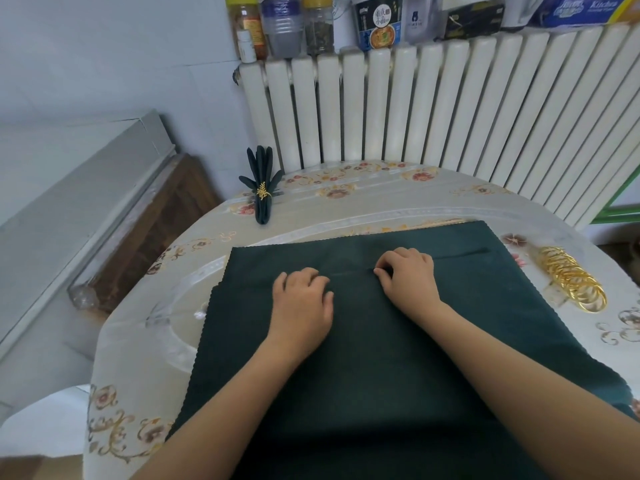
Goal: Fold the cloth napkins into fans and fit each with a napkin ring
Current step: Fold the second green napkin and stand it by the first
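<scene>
A stack of dark green cloth napkins lies flat on the round table. A narrow pleat runs across the top napkin near its far edge. My left hand rests on the cloth with its fingers curled at the pleat's left part. My right hand pinches the pleat near its middle. A finished green fan napkin with a gold leaf ring stands at the table's far left. A pile of gold napkin rings lies at the right.
A white radiator stands right behind the table, with jars and boxes on top. A grey cabinet is at the left. A white chair shows at the lower left. The table edge curves close at left and right.
</scene>
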A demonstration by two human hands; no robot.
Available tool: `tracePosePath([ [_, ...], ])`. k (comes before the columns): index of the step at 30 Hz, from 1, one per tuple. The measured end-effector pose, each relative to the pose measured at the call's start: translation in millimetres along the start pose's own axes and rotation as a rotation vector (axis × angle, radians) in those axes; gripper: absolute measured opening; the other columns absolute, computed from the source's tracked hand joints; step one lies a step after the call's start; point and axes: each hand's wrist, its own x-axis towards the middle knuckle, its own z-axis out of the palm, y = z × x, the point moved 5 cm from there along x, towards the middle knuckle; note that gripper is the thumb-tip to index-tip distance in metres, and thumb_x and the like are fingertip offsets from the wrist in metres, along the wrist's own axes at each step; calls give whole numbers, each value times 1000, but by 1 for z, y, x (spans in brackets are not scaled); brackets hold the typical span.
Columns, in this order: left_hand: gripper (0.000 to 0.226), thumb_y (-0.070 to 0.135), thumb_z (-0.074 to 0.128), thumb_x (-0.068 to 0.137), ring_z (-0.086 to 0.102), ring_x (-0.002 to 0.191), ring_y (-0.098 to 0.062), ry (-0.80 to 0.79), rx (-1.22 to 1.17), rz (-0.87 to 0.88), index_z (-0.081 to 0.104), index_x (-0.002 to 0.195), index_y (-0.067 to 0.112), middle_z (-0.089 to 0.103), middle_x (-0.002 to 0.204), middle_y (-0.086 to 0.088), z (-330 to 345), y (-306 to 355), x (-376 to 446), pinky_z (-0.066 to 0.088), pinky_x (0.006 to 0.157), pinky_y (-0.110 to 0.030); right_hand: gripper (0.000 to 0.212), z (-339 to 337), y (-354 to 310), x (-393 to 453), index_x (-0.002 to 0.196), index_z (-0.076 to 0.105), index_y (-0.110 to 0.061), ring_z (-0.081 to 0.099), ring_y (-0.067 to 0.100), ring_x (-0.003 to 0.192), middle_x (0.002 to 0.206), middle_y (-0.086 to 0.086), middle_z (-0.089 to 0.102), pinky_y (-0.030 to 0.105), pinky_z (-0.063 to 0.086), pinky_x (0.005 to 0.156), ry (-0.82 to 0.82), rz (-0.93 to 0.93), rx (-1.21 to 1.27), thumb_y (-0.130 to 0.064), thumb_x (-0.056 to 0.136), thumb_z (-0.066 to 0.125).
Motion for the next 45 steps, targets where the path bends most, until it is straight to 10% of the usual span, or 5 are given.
tracePosePath([
  [8,55,50,33,86,51,122,-17,-81,-161,233,63,121,21,58,129,1,-3,47,-66,24,104,-30,15,-3,-2,0,100,63,-18,48,20,104,106,-2,59,31,26,91,-85,53,17,-21,93,50],
  [15,85,64,-2,73,-1,146,-11,-361,-42,226,17,150,32,8,159,4,-2,56,-100,-7,118,-35,32,-16,-16,-13,125,52,-24,39,19,123,128,-4,53,34,23,102,-164,36,-73,-27,94,48],
  [24,90,62,-16,69,-9,146,-19,-315,101,83,6,151,33,-6,160,-2,-8,54,-128,-8,118,-39,47,-40,-17,-92,139,39,-30,24,16,138,151,-6,31,34,13,111,-286,-20,-103,-46,95,41],
  [33,58,54,18,98,-21,144,-16,-372,112,103,-7,149,40,-17,158,-1,4,36,-133,-13,117,-40,66,-55,-4,-159,149,13,-37,-1,15,145,159,-2,5,35,-2,117,-376,35,-196,-67,90,16],
  [45,86,79,-13,71,-22,143,-11,-380,135,194,-9,148,41,-17,158,3,7,33,-128,-13,117,-41,86,-48,-41,-183,149,5,-37,-10,15,145,158,-4,-4,32,-11,113,-397,-139,-172,-66,71,-15],
])
